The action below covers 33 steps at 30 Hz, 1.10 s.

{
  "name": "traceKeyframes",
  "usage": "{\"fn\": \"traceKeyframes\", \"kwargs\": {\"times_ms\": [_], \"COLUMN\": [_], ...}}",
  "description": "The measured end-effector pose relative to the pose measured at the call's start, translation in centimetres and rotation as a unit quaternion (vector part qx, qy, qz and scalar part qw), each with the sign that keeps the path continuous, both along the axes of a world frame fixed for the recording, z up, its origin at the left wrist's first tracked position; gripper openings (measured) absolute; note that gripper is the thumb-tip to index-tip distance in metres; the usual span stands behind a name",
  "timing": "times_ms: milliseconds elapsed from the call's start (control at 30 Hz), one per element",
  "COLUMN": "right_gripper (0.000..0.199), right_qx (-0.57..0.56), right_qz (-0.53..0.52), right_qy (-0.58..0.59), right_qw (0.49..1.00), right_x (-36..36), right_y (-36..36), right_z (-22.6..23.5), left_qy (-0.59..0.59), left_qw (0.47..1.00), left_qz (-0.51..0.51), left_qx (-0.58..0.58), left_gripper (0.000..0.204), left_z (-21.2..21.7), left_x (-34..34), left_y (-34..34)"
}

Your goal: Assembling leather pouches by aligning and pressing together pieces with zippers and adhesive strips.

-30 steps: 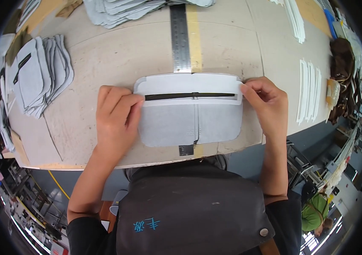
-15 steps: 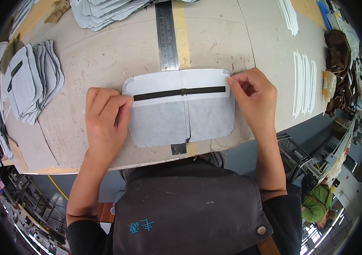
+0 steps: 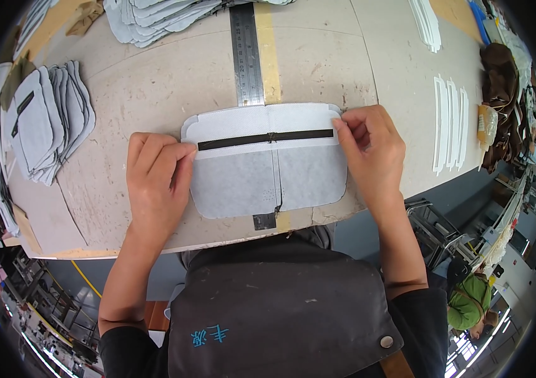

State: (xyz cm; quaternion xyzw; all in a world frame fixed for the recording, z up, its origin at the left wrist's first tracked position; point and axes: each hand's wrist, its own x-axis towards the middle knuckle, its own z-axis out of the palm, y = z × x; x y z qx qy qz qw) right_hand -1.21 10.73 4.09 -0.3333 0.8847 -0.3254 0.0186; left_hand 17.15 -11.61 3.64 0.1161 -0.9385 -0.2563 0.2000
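Note:
A pale grey panel [image 3: 236, 183] with rounded corners and a centre seam lies flat at the table's front edge. Across its upper part runs a white strip [image 3: 230, 123] framing a long narrow black band [image 3: 233, 141]. My left hand [image 3: 157, 173] pinches the panel's left edge, thumb and fingertips together beside the band's left end. At the opposite edge my right hand [image 3: 375, 145] pinches the upper right side near the band's other end. Fingertips hide small parts of both edges, so which layers they grip cannot be told.
A steel ruler [image 3: 247, 57] and a yellow tape strip [image 3: 268, 57] run away behind the panel. Stacks of grey pieces [image 3: 50, 120] stand left and at the back [image 3: 148, 19]. Slotted white strips [image 3: 449, 126] lie right, beside a yellowish bottle [image 3: 487, 126]. A person in green [image 3: 469, 302] is at lower right.
My right hand has shifted slightly down and left along the panel's right edge. My left hand and the panel stay nearly in place.

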Motion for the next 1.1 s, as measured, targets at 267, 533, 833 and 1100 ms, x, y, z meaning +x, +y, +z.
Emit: {"fn": "traceKeyframes", "kwargs": {"times_ms": [267,533,833,1100], "right_gripper": [0.024,0.036,0.031,0.034], "right_qx": [-0.043,0.021,0.051,0.093], "right_qz": [0.138,0.221,0.261,0.276], "right_qy": [0.095,0.174,0.23,0.241], "right_qw": [0.985,0.959,0.936,0.926], "right_x": [-0.8,-0.8,-1.0,-0.7], "right_y": [2.5,3.2,3.6,4.2], "right_z": [-0.3,-0.1,-0.6,-0.8], "left_qy": [0.002,-0.004,-0.004,0.004], "left_qw": [1.0,1.0,1.0,0.999], "left_qz": [0.001,-0.002,-0.012,-0.02], "left_qx": [-0.008,-0.012,-0.026,-0.043], "left_gripper": [0.018,0.019,0.019,0.019], "left_z": [0.1,0.1,0.1,-0.1], "left_x": [-0.1,-0.1,-0.1,0.1], "left_y": [0.1,0.1,0.0,-0.1]}}
